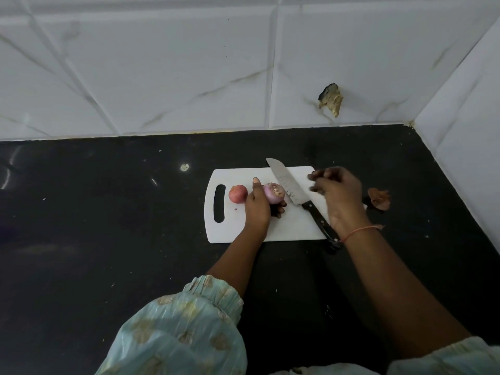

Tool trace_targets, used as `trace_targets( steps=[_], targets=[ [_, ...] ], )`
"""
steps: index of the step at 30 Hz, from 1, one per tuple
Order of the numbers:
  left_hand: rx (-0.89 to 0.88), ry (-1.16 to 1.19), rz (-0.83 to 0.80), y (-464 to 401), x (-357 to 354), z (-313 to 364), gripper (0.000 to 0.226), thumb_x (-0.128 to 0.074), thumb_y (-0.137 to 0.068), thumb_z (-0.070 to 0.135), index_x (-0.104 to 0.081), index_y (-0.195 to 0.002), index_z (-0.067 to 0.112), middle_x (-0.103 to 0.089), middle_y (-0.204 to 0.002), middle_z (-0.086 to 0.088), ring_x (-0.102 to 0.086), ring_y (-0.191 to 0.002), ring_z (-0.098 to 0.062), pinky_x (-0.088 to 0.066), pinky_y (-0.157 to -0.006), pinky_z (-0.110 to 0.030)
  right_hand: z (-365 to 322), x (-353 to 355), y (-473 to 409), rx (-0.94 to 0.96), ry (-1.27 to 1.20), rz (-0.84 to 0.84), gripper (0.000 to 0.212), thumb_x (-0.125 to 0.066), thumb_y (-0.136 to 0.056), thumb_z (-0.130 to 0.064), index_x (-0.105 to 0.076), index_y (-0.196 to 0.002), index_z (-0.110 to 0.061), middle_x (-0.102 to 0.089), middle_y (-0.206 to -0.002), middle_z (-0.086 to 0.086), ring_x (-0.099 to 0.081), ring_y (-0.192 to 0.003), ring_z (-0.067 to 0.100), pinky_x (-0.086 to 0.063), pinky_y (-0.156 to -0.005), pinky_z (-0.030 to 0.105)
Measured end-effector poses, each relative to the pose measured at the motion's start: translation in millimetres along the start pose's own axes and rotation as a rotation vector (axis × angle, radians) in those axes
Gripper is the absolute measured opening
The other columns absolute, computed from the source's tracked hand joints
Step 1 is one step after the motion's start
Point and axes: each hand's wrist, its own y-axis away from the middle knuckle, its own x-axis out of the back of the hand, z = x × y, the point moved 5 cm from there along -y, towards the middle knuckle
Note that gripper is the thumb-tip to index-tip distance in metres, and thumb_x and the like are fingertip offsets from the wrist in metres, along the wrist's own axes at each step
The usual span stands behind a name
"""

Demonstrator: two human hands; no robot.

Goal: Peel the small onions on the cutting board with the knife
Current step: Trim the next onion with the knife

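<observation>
A white board [270,228] with a slot handle at its left end lies on a black counter [108,239], close to a corner of white marbled wall tiles [162,77]. The left hand [258,205] reaches in from below and grips a peeled, pale purple onion [273,193] over the middle of the board, fingers curled under and around it, the thumb pointing up on its left side; the cut end of the onion faces up. A second onion [238,194], still in its reddish skin, sits on the board just left of that hand, between it and the slot. The knife [295,192] lies flat on the board just right of the held onion, blade tip pointing toward the wall, its black handle running down toward the near right corner and passing under the right wrist. The right hand [336,190] hovers above the board's right end, blurred, fingers loosely curled; whether it holds anything I cannot tell. A thin orange thread circles that wrist. Dry brown peel [378,198] lies on the counter just past the board's right edge. A chipped hole [331,100] mars one wall tile. No writing or brand mark is legible on the knife or board. Light green patterned sleeves [184,328] cover both upper forearms.
</observation>
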Motion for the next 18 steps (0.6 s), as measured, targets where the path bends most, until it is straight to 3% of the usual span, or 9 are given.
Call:
trace_targets(
  steps=[3, 6, 7, 9, 11, 14, 18],
  targets=[
    [0.009, 0.025, -0.041, -0.3, -1.5, 0.7, 0.08, -0.018, -0.107, 0.052, -0.067, -0.074, -0.002, -0.066, -0.061, -0.015, -0.056, -0.046, -0.019, -0.046, -0.045, -0.024, -1.9, 29.6, -10.2, 0.142, 0.274, 0.131, 0.035, -0.039, -0.08, 0.008, -0.057, -0.063, -0.017, -0.06, -0.067, 0.006, -0.056, -0.062, 0.018, -0.044, -0.055, 0.031],
    [0.009, 0.019, -0.046, -0.2, -2.6, 0.6, 0.081, -0.018, -0.106, 0.053, -0.067, -0.075, -0.002, -0.066, -0.062, -0.016, -0.057, -0.047, -0.019, -0.046, -0.045, -0.024, 4.8, 29.3, -10.5, 0.28, 0.857, 0.003, 0.032, -0.044, -0.098, -0.032, -0.065, -0.077, -0.018, -0.063, -0.082, 0.001, -0.054, -0.083, 0.023, -0.038, -0.077, 0.037],
    [0.009, 0.009, -0.044, -0.4, -2.5, 0.3, 0.079, -0.019, -0.106, 0.053, -0.068, -0.078, -0.002, -0.067, -0.063, -0.015, -0.057, -0.047, -0.019, -0.047, -0.045, -0.023, 7.7, 27.3, -7.4, 0.353, 0.934, -0.022, 0.031, -0.05, -0.098, -0.036, -0.063, -0.08, -0.014, -0.062, -0.085, 0.001, -0.052, -0.084, 0.019, -0.037, -0.078, 0.034],
    [-0.016, -0.003, -0.038, -0.3, -1.4, 0.5, 0.072, -0.023, -0.107, 0.051, -0.069, -0.09, -0.003, -0.069, -0.066, -0.012, -0.059, -0.047, -0.014, -0.048, -0.046, -0.021, 10.7, 21.9, 2.9, 0.447, 0.863, -0.055, 0.017, -0.069, -0.088, -0.024, -0.056, -0.086, -0.014, -0.058, -0.089, -0.001, -0.052, -0.082, 0.013, -0.044, -0.073, 0.031],
    [-0.091, -0.034, -0.04, 0.6, 1.3, 1.2, 0.058, -0.031, -0.107, 0.047, -0.063, -0.111, -0.001, -0.069, -0.075, -0.014, -0.061, -0.051, -0.011, -0.05, -0.051, -0.02, 20.7, 16.8, 5.5, 0.465, 0.999, -0.097, 0.03, -0.076, -0.08, -0.025, -0.054, -0.099, -0.016, -0.054, -0.101, 0.0, -0.054, -0.094, 0.018, -0.048, -0.079, 0.035],
    [-0.214, -0.09, -0.064, 5.1, 5.5, 3.9, 0.035, -0.049, -0.104, 0.035, -0.051, -0.126, 0.009, -0.068, -0.1, -0.015, -0.065, -0.061, -0.007, -0.052, -0.059, -0.018, 41.6, 16.6, 0.5, 0.318, 1.343, -0.15, 0.047, -0.069, -0.084, -0.048, -0.056, -0.116, -0.016, -0.052, -0.119, 0.006, -0.051, -0.113, 0.028, -0.046, -0.094, 0.044],
    [-0.336, -0.195, -0.125, 11.2, 3.5, 6.7, 0.033, -0.064, -0.097, 0.021, -0.048, -0.125, 0.013, -0.06, -0.117, -0.005, -0.063, -0.062, -0.008, -0.053, -0.061, -0.022, 48.0, 17.7, 2.4, 0.26, 1.278, -0.142, 0.03, -0.066, -0.088, -0.033, -0.053, -0.107, -0.012, -0.058, -0.105, 0.007, -0.06, -0.1, 0.027, -0.05, -0.083, 0.043]
  ],
)
